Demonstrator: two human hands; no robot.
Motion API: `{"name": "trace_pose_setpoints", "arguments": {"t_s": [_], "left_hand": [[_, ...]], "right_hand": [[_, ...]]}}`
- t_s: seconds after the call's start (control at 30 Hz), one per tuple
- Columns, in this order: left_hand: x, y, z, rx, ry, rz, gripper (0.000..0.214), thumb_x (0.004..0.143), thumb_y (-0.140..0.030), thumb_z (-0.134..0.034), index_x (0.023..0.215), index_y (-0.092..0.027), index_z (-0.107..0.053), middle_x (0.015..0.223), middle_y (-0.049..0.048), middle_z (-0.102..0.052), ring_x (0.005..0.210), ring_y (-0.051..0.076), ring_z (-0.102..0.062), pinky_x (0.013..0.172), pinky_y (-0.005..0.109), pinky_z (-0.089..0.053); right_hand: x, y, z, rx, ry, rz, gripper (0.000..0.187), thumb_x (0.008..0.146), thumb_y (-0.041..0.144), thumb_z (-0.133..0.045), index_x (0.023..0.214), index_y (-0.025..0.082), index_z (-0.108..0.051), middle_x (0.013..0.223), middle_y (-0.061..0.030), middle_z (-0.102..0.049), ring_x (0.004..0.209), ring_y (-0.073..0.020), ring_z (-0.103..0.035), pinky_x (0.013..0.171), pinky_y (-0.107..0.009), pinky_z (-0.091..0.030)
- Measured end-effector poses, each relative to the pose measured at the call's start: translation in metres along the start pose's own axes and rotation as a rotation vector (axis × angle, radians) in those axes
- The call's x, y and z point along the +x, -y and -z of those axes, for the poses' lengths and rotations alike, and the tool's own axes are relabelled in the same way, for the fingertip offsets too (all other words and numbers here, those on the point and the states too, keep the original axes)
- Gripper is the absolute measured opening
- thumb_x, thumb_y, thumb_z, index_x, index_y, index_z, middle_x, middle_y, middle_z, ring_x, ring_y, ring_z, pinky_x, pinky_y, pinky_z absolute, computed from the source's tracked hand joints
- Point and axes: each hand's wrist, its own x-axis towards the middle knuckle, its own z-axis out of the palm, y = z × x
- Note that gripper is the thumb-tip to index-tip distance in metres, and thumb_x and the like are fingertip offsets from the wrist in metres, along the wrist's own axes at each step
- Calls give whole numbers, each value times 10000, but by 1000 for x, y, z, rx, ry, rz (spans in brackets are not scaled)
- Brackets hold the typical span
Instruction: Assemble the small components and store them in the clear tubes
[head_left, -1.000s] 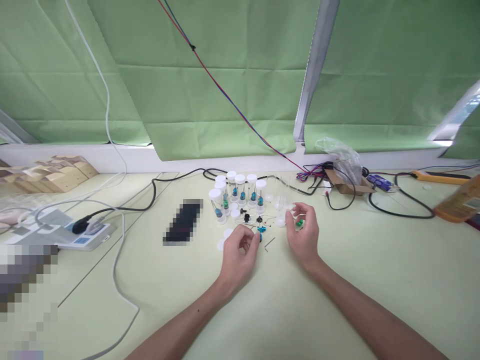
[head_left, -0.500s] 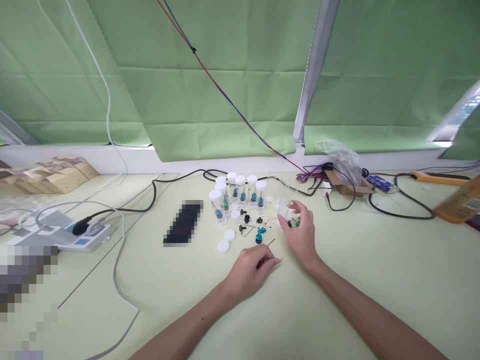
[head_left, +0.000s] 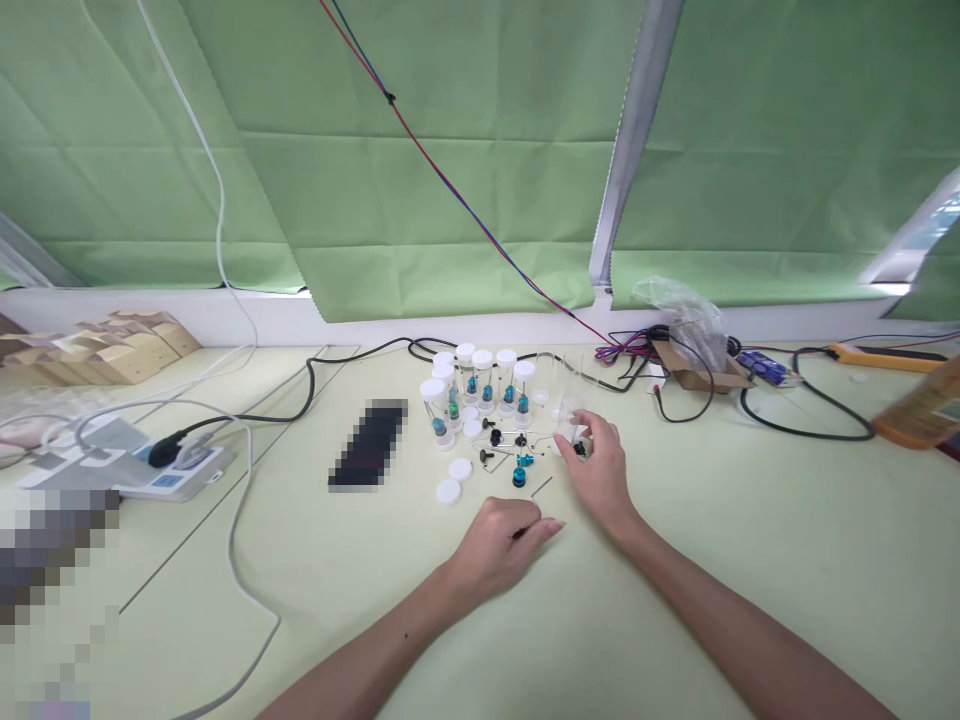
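My right hand (head_left: 602, 468) has its thumb and fingers closed round a clear plastic tube (head_left: 571, 420), partly hidden by the fingers. My left hand (head_left: 501, 548) rests on the table with curled fingers; what they may hold is hidden. Just beyond its knuckles is a thin L-shaped rod (head_left: 542, 486). A blue metal part (head_left: 519, 477) stands between the hands, near black knobs (head_left: 486, 456) and thin metal rods. Behind them several clear tubes with white caps (head_left: 482, 378) stand upright with blue or green parts inside. Loose white caps (head_left: 449, 491) lie to the left.
A black pixelated slab (head_left: 369, 446) lies left of the parts. Further left are a power strip (head_left: 169, 480) with cables and cardboard boxes (head_left: 142, 350). At the back right sit an open carton (head_left: 705, 378), a plastic bag (head_left: 686, 310), tangled wires and an orange bottle (head_left: 919, 408).
My right hand has shifted slightly down with its fingers around the clear tube. The green part beside it is now out of sight. My left hand has barely moved, its thumb a little further out.
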Motion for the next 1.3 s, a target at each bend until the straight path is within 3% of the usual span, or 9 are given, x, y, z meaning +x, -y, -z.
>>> {"name": "trace_pose_setpoints", "arguments": {"t_s": [0.17, 0.27, 0.37, 0.5, 0.7, 0.83, 1.1, 1.3], "left_hand": [[-1, -1, 2, 6, 3, -19, 418, 954, -313, -341, 567, -192, -441, 528, -26, -391, 504, 110, -366, 525, 268, -302], [-2, -3, 4, 13, -22, 33, 326, 951, -322, -366, 741, -191, -579, 601, -12, -512, 546, 116, -442, 546, 252, -346], [-3, -2, 4, 18, -109, 52, 248, 938, -332, -402, 912, -197, -608, 681, 3, -577, 576, 122, -479, 570, 251, -391], [-3, 0, 3, -55, -282, -26, 207, 909, -299, -470, 1063, -196, -561, 825, 44, -583, 717, 150, -541, 613, 260, -444], [-1, -4, 9, -27, -460, -136, 366, 838, -285, -594, 1191, -224, -519, 992, 77, -533, 760, 158, -520, 654, 292, -474], [0, -8, 11, 26, -491, -129, 382, 813, -275, -627, 1178, -214, -532, 1052, 92, -510, 948, 215, -536, 785, 342, -484], [1, -10, 9, 19, -577, -84, 237, 839, -184, -588, 1071, -212, -552, 1007, 67, -541, 974, 200, -551, 845, 343, -473], [2, -6, 9, -63, -646, 49, 228, 865, -234, -556, 1087, -206, -514, 992, 64, -573, 902, 187, -588, 792, 329, -493]], "right_hand": [[0, 8, 2, 29, -73, 10, 240, 847, 308, -586, 1054, 199, -532, 983, -77, -600, 810, -211, -519, 698, -353, -448], [-2, 20, 7, 92, -141, 35, 255, 867, 305, -570, 1090, 197, -507, 983, -80, -585, 768, -190, -509, 675, -337, -455], [-5, 32, 12, 143, -163, 72, 238, 867, 289, -568, 1080, 207, -501, 963, -69, -574, 714, -170, -492, 662, -331, -464], [-12, 38, 13, 193, -158, 177, 276, 839, 262, -595, 1092, 215, -497, 948, -70, -581, 674, -162, -499, 601, -324, -476], [-23, 39, 10, 230, 8, 502, 402, 804, 224, -658, 1171, 230, -494, 902, -64, -631, 642, -157, -561, 510, -280, -486], [-29, 41, 8, 198, 175, 611, 407, 838, 248, -611, 1217, 224, -465, 902, -77, -652, 716, -190, -621, 565, -308, -518], [-28, 46, 12, 272, 321, 593, 416, 836, 148, -538, 1234, 226, -446, 955, -68, -628, 742, -167, -596, 594, -286, -521], [-24, 41, 10, 262, 240, 492, 300, 855, 148, -524, 1145, 217, -494, 833, -36, -587, 645, -145, -521, 555, -270, -461]]}}
